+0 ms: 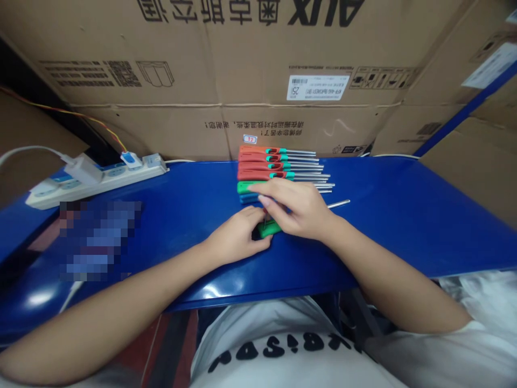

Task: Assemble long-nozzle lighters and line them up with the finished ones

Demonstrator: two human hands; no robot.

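A green-handled long-nosed lighter (270, 229) lies on the blue table (404, 215), its metal tube (338, 203) sticking out to the right. My left hand (238, 237) is closed on the handle's near end. My right hand (297, 207) covers the handle from above, fingers curled on it, one finger stretched left. Just behind them lies a neat row of lighters (266, 167) with orange, green and blue handles, tubes pointing right.
A white power strip (97, 180) with plugs and cables lies at the left of the table. A blurred patch (97, 237) sits in front of it. Cardboard boxes (258, 64) stand along the table's far edge and at the right.
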